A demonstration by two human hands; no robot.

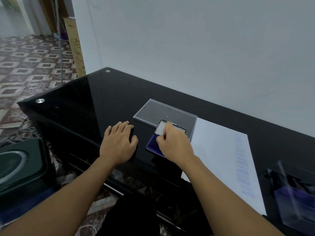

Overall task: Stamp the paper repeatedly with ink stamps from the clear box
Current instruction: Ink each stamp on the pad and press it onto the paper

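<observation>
A blue ink pad [152,144] lies on the black glass table [81,103], its hinged lid [161,129] raised. My right hand [172,142] is over the pad, fingers curled around the lid; no stamp shows in it. My left hand [119,142] rests flat on the table left of the pad, fingers apart, and may cover something dark. The white paper [219,150] lies to the right, with a column of blue SAMPLE prints [242,167] near its right edge. The clear box [296,193], with dark stamps inside, stands at the far right.
The box's clear lid [163,111] lies flat behind the ink pad, touching the paper's corner. A white wall runs along the table's far edge. A dark speaker [20,166] and cables sit on the patterned floor at the left, with a tall cardboard box [75,46] further back.
</observation>
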